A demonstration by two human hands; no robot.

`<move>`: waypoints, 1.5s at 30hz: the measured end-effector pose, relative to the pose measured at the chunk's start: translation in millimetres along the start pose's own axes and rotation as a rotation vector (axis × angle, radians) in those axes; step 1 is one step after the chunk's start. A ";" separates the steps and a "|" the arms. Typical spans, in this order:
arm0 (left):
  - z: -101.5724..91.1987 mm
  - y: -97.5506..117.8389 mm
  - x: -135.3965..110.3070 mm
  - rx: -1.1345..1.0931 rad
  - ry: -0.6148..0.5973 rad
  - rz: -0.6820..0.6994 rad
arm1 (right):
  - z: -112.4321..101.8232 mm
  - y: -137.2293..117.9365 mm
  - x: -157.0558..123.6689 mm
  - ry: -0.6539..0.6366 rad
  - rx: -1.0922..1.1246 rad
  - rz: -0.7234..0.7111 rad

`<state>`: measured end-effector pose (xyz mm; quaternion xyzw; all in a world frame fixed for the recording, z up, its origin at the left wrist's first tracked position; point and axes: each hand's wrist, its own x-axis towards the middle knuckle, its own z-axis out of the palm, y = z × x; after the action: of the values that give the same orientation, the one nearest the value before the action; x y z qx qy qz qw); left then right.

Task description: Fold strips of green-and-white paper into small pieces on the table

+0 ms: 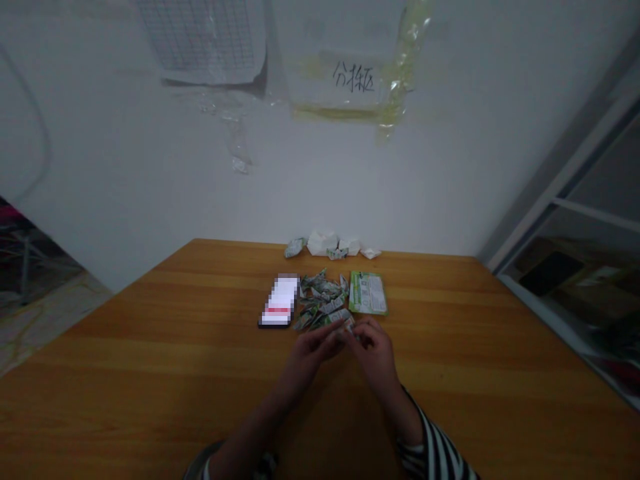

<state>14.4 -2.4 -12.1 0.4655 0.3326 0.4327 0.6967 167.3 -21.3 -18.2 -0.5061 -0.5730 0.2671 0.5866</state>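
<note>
My left hand (316, 347) and my right hand (374, 347) meet over the near edge of a pile of wrappers. Both have their fingers pinched on a small printed wrapper (349, 322), white with some green, partly hidden by the fingers. Crumpled green-and-white wrappers (323, 290) lie heaped just beyond the hands. To the right of that heap a flat green-and-white packet (368, 293) rests on the table. A phone (280, 300) with a lit, blurred screen lies left of the heap.
Crumpled white tissues (323, 243) and a crumpled wrapper (295, 248) sit along the back of the wooden table (175, 333), against the white wall (200, 187). Taped papers hang on the wall. A shelf unit (565, 207) stands at the right.
</note>
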 end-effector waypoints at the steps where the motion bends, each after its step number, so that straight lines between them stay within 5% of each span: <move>1: 1.7 -0.3 -0.1 -0.018 0.002 0.006 | 0.8 -0.8 -0.5 0.007 -0.011 0.014; 26: 14.3 -4.7 -4.9 0.150 0.203 0.146 | 13.3 -1.4 -8.6 0.203 0.011 0.074; 45: 13.9 -8.8 -5.5 0.227 0.268 0.205 | 20.3 -5.5 -9.8 0.096 0.243 0.233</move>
<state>26.8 -14.1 -15.2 0.5110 0.4196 0.5192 0.5415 144.6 -26.1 -20.6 -0.5065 -0.4453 0.3761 0.6354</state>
